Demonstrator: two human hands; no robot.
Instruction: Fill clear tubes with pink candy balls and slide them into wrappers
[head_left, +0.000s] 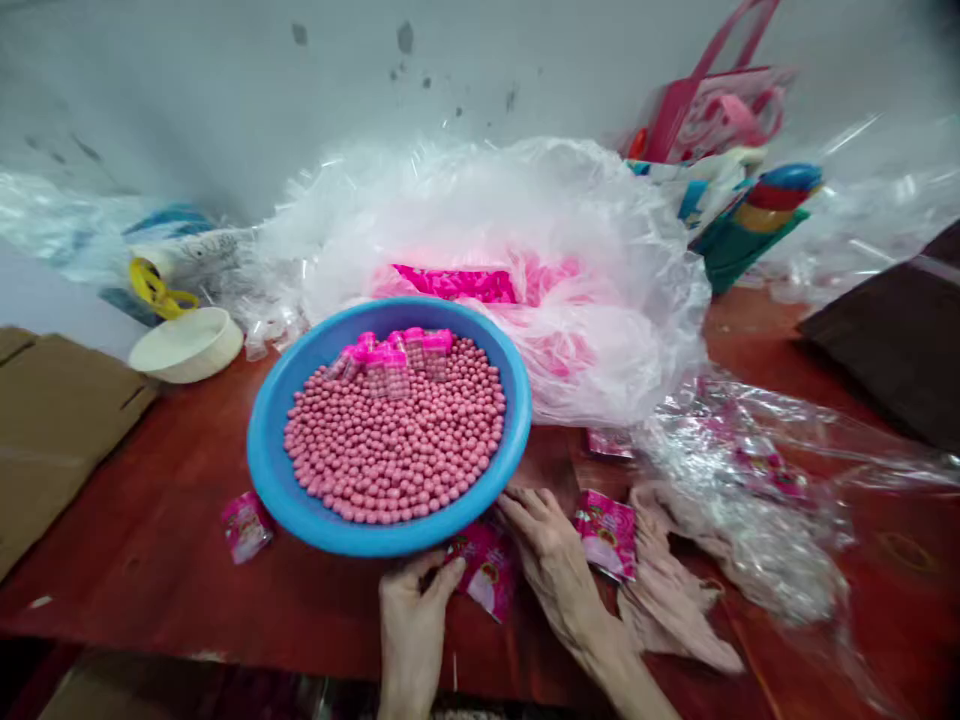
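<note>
A blue basin [388, 540] stands on the red table, filled with small pink balls [390, 450]. Several clear bottles with pink caps [397, 360] lie on the balls. Below the basin's right front rim is a pink packet [487, 572] on the table. My left hand [416, 610] is at the packet's left edge, thumb and fingers close together; whether they pinch it is unclear. My right hand [546, 545] lies beside the packet's right side, fingers stretched forward toward the basin's rim. Another pink packet [607, 535] rests right of my right hand, and one more [247, 527] is left of the basin.
Behind the basin, a large clear plastic bag [600, 350] holds pink pieces. A white bowl [187, 345] and cardboard box [56, 430] stand left. Crumpled plastic [750, 500], a beige cloth [667, 600] and a dark box [900, 340] are right.
</note>
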